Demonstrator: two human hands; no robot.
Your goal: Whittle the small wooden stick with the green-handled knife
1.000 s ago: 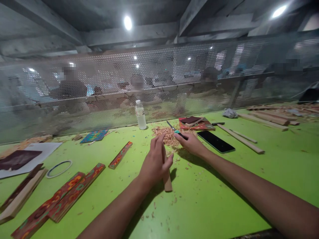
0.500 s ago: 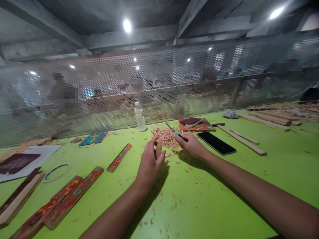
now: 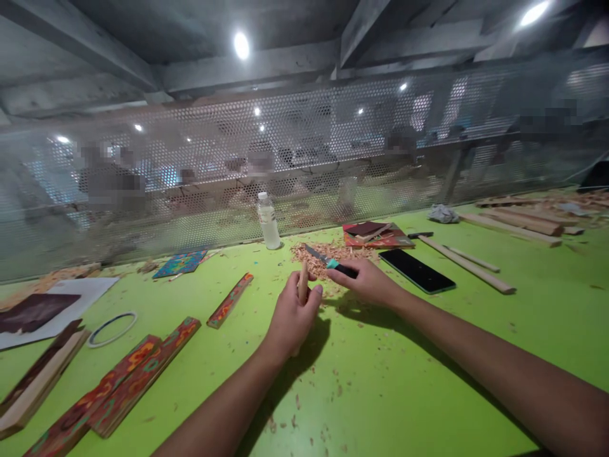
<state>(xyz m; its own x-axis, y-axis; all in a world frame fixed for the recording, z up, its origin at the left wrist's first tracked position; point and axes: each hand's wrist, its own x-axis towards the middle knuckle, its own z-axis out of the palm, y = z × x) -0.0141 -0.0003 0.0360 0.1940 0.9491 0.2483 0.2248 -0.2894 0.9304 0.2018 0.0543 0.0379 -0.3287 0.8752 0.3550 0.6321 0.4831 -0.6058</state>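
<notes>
My left hand grips a short plain wooden stick, held nearly upright above the green table, its top poking out above my fingers. My right hand holds a small knife with a teal collar and dark handle, its blade pointing left and away, just right of the stick's top. A heap of wood shavings lies right behind both hands.
A plastic water bottle stands by the perforated metal screen. A black phone, wooden sticks, a stack of sandpaper and painted boards, painted strips, a ring lie around. People sit beyond the screen.
My left hand lifted the stick from lying flat on the table to upright in its grip. My right hand brought the knife leftward, closer to the stick's top.
</notes>
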